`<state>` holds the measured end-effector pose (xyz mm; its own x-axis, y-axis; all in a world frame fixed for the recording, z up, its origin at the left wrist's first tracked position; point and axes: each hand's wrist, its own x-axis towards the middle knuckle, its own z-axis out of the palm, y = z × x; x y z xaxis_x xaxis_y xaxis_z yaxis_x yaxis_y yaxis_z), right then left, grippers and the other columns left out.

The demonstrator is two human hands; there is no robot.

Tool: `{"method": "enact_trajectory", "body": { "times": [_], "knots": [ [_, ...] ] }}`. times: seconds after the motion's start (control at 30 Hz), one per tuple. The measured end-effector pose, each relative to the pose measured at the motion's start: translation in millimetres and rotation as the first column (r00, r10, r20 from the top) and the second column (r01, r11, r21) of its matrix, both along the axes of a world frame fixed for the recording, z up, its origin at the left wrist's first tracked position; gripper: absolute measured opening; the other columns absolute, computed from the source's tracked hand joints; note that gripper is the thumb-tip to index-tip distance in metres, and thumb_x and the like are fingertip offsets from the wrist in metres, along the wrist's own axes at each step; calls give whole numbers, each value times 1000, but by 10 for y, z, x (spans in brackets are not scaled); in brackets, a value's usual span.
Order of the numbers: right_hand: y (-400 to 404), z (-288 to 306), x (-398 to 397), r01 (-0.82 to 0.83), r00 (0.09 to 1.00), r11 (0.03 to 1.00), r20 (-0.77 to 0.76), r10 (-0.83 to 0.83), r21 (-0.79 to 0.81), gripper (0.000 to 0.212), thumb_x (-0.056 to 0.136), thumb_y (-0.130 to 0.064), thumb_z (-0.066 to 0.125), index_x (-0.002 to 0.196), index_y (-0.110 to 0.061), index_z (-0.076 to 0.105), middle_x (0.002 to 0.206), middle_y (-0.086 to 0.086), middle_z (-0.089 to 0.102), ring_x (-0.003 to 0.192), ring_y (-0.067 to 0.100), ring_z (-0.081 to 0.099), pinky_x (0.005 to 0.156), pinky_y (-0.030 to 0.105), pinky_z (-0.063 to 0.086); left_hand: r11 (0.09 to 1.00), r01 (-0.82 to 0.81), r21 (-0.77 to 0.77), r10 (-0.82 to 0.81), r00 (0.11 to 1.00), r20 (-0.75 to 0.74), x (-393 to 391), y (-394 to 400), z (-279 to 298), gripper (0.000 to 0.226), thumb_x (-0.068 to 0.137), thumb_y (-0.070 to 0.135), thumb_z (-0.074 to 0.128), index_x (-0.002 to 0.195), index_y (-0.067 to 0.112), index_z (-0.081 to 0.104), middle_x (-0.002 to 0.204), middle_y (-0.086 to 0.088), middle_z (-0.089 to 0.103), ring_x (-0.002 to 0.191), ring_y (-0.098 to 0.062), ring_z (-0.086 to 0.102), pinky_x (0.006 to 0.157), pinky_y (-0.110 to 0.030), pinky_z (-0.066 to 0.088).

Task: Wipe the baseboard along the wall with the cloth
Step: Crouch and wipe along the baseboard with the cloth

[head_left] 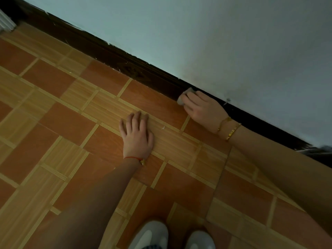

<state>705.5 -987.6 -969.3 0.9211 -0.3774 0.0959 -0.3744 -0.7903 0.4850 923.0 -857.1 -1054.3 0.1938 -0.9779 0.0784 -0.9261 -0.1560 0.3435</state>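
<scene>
A dark brown baseboard runs diagonally from upper left to lower right at the foot of a pale wall. My right hand presses a small grey-white cloth against the baseboard; most of the cloth is hidden under the fingers. My left hand lies flat on the floor with its fingers spread, holding nothing, a little left of and nearer to me than the right hand.
The floor has orange and tan wood-pattern tiles. Two white shoes show at the bottom edge. A white ribbed object stands at the far left end of the baseboard. Scuffs and pale flecks mark the baseboard's top edge.
</scene>
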Motion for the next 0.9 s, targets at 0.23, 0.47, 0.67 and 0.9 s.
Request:
{"method": "enact_trajectory", "body": {
  "times": [0.23,0.47,0.67,0.9],
  "knots": [
    [290,103,-544,96,992,995,-83,-96,-9,24,86,1,59,110,0,66,125,15,56,117,30,52,100,39,44,1000,2,7,-2,1000,4,-5,11,-36,53,96,36,39,144,14,44,150,-14,42,144,-36,29,119,-64,13],
    [465,146,-902,176,975,984,-142,-173,8,24,92,-5,51,111,-2,65,132,15,52,123,31,48,106,41,37,1000,12,16,-13,1000,18,-19,27,-22,56,95,36,35,144,12,43,150,-16,41,143,-38,31,119,-65,14],
    [515,180,-945,204,974,979,-107,-201,19,24,89,-5,58,111,-2,64,126,15,55,118,31,50,102,41,40,996,-8,85,5,999,40,-123,44,36,56,95,32,35,146,11,40,153,-18,38,145,-39,28,118,-66,17],
    [505,267,-854,263,960,964,88,-265,32,28,96,-9,42,121,-3,51,127,17,57,107,31,58,89,39,49,984,164,74,-165,986,7,-427,141,210,57,90,28,32,143,11,42,155,-16,35,148,-38,22,121,-62,14]
  ]
}}
